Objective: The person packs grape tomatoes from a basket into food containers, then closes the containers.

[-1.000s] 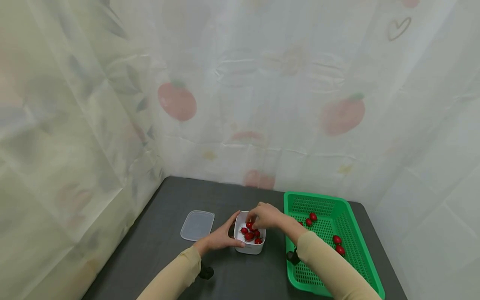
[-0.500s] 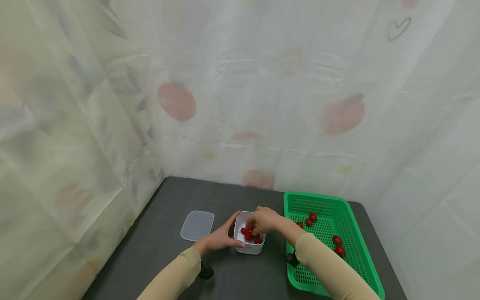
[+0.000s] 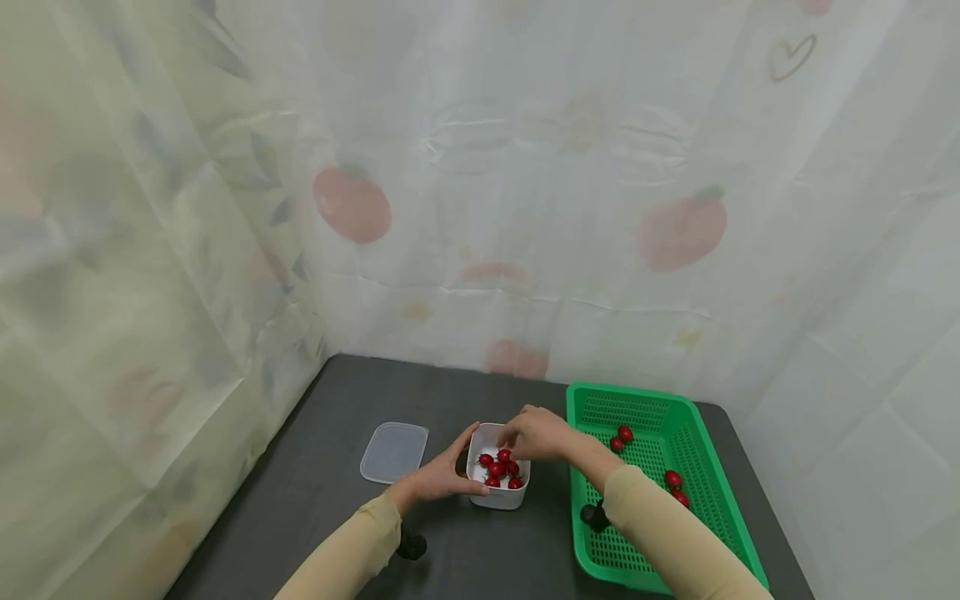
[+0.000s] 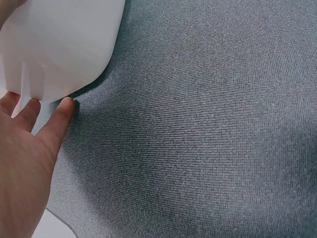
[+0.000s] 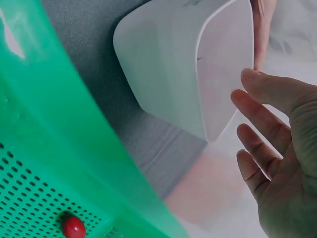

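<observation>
In the head view a small white plastic container point(image 3: 498, 497) stands on the dark table, with several red cherry tomatoes point(image 3: 497, 471) inside. My left hand point(image 3: 438, 479) grips it from the left, thumb along the near side and fingers round the far left corner. In the left wrist view, left fingertips point(image 4: 67, 101) touch the container's wall point(image 4: 69, 44). Over the far right of its rim is my right hand point(image 3: 540, 435). The right wrist view shows the right hand point(image 5: 282, 134) with loosely bent fingers, thumb and forefinger apart, nothing between them. The tomatoes are hidden in both wrist views.
A green perforated basket point(image 3: 708, 442) stands at the right with a few cherry tomatoes point(image 3: 673, 480) in it; my right forearm crosses over it. A translucent flat lid point(image 3: 394, 452) lies left of the container. Printed curtains hang behind and beside the table.
My right hand dipped into the container among the tomatoes, then rose and drew back toward the rim. More tomatoes show inside now. The left hand has kept its grip.
</observation>
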`<act>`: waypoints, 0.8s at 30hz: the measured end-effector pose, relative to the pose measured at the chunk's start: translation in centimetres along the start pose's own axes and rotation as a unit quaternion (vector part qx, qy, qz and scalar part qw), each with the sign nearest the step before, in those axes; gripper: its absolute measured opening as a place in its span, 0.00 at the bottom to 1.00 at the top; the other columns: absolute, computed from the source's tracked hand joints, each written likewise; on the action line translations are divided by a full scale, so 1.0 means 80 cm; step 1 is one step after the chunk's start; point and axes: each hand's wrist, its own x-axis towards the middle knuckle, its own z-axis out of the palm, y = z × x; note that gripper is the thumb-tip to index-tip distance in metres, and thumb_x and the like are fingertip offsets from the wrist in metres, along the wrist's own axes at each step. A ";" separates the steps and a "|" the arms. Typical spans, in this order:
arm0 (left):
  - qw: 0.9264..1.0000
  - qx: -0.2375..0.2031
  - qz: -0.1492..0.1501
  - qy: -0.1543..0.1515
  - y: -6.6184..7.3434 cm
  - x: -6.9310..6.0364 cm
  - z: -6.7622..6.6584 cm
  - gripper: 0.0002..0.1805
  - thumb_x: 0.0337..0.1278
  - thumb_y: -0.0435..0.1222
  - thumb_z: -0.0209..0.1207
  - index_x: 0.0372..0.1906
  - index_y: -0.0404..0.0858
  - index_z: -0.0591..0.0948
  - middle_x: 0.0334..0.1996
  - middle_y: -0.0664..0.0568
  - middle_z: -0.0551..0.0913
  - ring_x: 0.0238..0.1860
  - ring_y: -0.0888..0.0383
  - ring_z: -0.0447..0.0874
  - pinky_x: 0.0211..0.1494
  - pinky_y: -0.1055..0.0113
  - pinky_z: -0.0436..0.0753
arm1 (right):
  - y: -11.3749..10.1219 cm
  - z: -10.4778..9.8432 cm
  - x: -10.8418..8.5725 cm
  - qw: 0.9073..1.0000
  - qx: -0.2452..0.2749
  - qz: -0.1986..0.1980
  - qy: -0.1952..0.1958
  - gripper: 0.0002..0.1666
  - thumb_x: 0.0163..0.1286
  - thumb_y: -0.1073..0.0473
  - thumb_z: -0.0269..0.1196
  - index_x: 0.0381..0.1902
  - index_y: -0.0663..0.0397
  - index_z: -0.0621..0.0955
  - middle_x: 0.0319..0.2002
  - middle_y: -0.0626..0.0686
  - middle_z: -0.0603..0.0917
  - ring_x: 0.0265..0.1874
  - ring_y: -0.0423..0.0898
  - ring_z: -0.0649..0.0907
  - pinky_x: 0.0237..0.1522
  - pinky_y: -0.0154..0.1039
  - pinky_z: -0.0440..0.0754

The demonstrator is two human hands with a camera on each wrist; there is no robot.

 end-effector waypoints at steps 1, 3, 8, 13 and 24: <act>1.000 0.003 0.001 0.001 0.000 0.000 0.000 0.65 0.56 0.45 0.75 0.84 0.46 0.39 0.81 0.43 0.48 0.78 0.41 0.52 0.71 0.39 0.65 | 0.002 -0.002 -0.002 1.000 0.002 -0.002 0.005 0.13 0.67 0.59 0.69 0.48 0.41 0.90 0.40 0.42 0.88 0.42 0.43 0.75 0.43 0.43 0.77; 1.000 0.006 0.001 0.003 -0.001 0.001 0.000 0.65 0.55 0.45 0.75 0.84 0.45 0.39 0.81 0.43 0.49 0.78 0.41 0.52 0.71 0.38 0.64 | 0.006 -0.005 -0.006 1.000 0.004 -0.004 0.015 0.12 0.68 0.57 0.69 0.48 0.40 0.90 0.40 0.42 0.88 0.43 0.43 0.75 0.43 0.43 0.77; 1.000 0.007 0.004 0.005 -0.002 0.002 0.000 0.65 0.55 0.45 0.75 0.84 0.45 0.39 0.81 0.42 0.49 0.77 0.41 0.53 0.71 0.37 0.62 | 0.019 -0.014 -0.020 0.999 0.014 -0.008 0.043 0.11 0.70 0.55 0.69 0.49 0.39 0.89 0.41 0.42 0.88 0.46 0.48 0.77 0.45 0.46 0.77; 1.000 0.010 0.006 0.008 -0.004 0.002 0.000 0.65 0.54 0.45 0.76 0.84 0.48 0.40 0.81 0.43 0.50 0.77 0.42 0.53 0.71 0.39 0.62 | 0.034 -0.027 -0.038 0.997 0.027 -0.002 0.077 0.11 0.71 0.58 0.69 0.50 0.43 0.89 0.45 0.44 0.88 0.48 0.48 0.78 0.46 0.48 0.78; 1.000 0.020 0.002 0.017 -0.002 0.002 -0.001 0.66 0.53 0.46 0.76 0.84 0.50 0.40 0.81 0.43 0.49 0.78 0.40 0.51 0.72 0.36 0.58 | 0.078 -0.054 -0.088 0.991 0.034 0.056 0.116 0.12 0.72 0.59 0.67 0.51 0.43 0.88 0.45 0.42 0.87 0.52 0.52 0.78 0.49 0.51 0.78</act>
